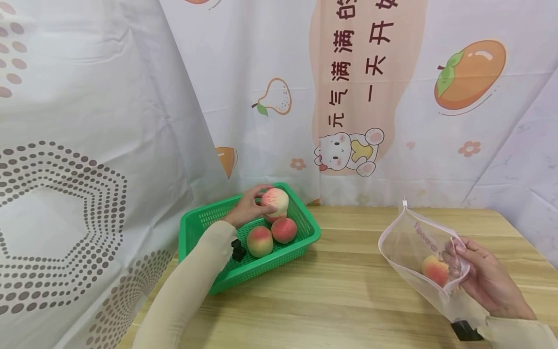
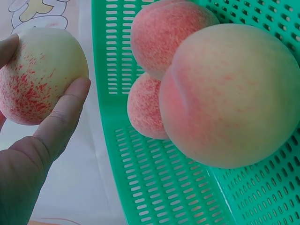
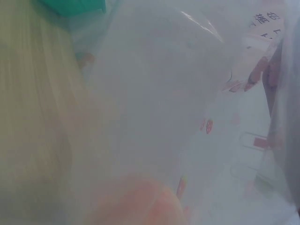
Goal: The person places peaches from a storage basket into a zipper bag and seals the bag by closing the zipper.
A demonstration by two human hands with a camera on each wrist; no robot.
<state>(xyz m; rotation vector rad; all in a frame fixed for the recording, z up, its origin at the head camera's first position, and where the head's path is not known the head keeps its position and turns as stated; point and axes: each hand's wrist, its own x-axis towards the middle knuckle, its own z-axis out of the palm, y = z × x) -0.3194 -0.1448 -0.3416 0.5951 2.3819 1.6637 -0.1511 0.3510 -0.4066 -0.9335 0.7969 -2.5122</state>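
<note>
My left hand (image 1: 249, 209) holds a pale, red-speckled peach (image 1: 275, 200) between thumb and fingers, raised over the far right part of a green plastic basket (image 1: 257, 272). In the left wrist view the held peach (image 2: 44, 77) appears beside the basket rim. Below it lie a large yellow-pink peach (image 1: 259, 242), a redder peach (image 1: 284, 230) and a third one partly hidden. On the right, my right hand (image 1: 490, 278) grips the edge of a translucent zip bag (image 1: 401, 242), its mouth spread wide. One peach (image 1: 435, 271) lies inside; bag film (image 3: 145, 93) clouds the right wrist view.
Both stand on a wooden table (image 1: 344, 291), with bare tabletop between basket and bag. A printed cloth (image 1: 279, 140) hangs along the back edge. More patterned cloth (image 1: 87, 121) drapes down the left side, close to the basket. A white zip slider (image 1: 404, 203) sticks up from the bag's corner.
</note>
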